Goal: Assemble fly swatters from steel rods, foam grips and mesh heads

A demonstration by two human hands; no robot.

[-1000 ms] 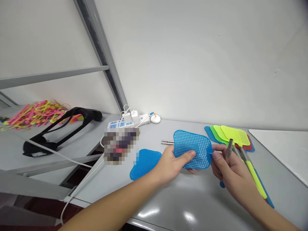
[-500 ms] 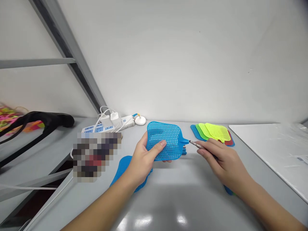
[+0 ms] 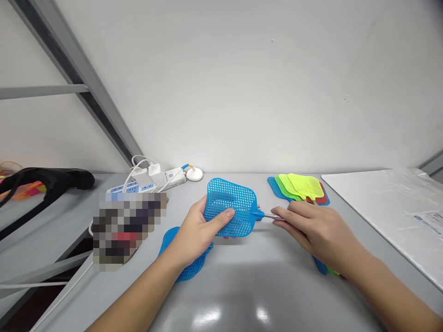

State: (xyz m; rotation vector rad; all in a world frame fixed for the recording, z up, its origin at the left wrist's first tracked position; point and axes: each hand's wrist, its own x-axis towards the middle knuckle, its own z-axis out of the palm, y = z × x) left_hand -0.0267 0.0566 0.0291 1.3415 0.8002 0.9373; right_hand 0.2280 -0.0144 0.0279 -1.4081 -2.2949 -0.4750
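Note:
My left hand grips a blue mesh swatter head by its left edge, thumb on top, holding it just above the grey table. My right hand pinches a thin metal rod whose tip sits in the socket at the head's right side. A second blue swatter head lies flat under my left wrist.
A fanned stack of blue, green, yellow and red swatter heads lies behind my right hand. A white power strip with chargers and a blurred object sit at the left. A white sheet covers the right side. A black frame rests far left.
My right hand brought the metal rod from beside the coloured stack to the blue head's socket, and its tip now sits in it. The view panned right.

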